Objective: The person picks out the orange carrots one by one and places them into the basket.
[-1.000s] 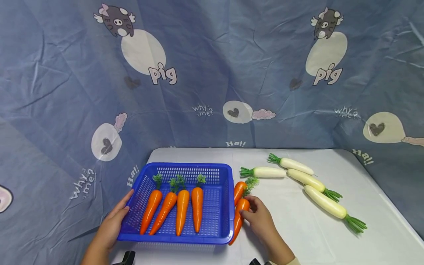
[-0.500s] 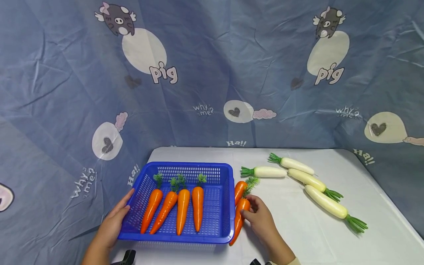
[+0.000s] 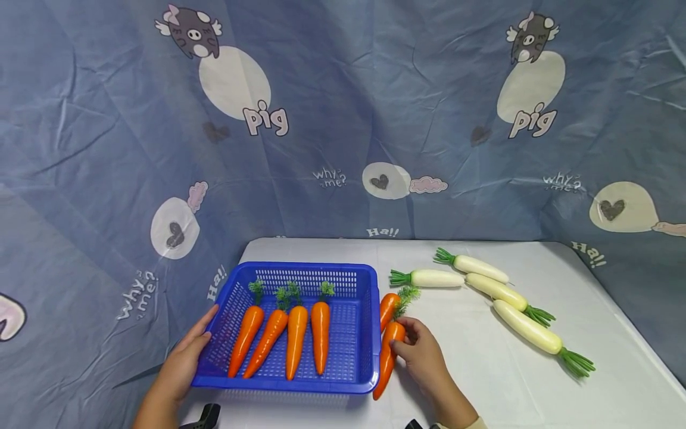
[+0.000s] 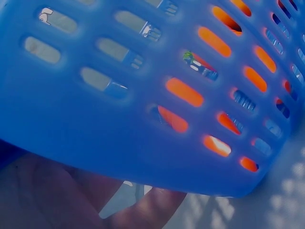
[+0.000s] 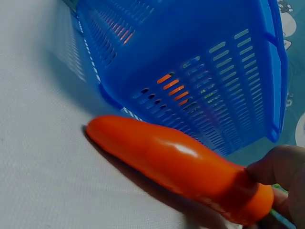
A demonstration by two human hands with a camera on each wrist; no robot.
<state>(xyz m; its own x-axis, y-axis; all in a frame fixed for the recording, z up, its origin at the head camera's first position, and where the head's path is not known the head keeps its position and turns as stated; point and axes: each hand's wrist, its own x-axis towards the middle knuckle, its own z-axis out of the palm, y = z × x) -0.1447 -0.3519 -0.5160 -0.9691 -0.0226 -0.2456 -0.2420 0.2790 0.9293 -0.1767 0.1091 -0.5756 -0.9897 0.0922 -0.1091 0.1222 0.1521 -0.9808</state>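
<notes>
A blue plastic basket [image 3: 345,351] with slotted walls stands on the table, several orange carrots [image 3: 320,336] lying side by side inside it. At its left wall my left hand [image 3: 179,360] grips the rim; in the left wrist view its fingers [image 4: 152,205] pass partly behind the basket's edge. My right hand [image 3: 423,351] pinches another carrot [image 3: 387,366] near its leafy end, just outside the right wall. The right wrist view shows that carrot [image 5: 167,160] close to the table, its tip pointing away from the hand. A further carrot [image 3: 389,310] lies behind it, partly covered.
Several white radishes with green tops, among them one radish [image 3: 527,328], lie on the right of the white table [image 3: 579,310]. A blue printed cloth [image 3: 321,119] hangs behind and along the sides.
The carrot in my right hand has shifted very slightly, its tip moving a little to the right, away from the basket. My left hand and the basket look the same.
</notes>
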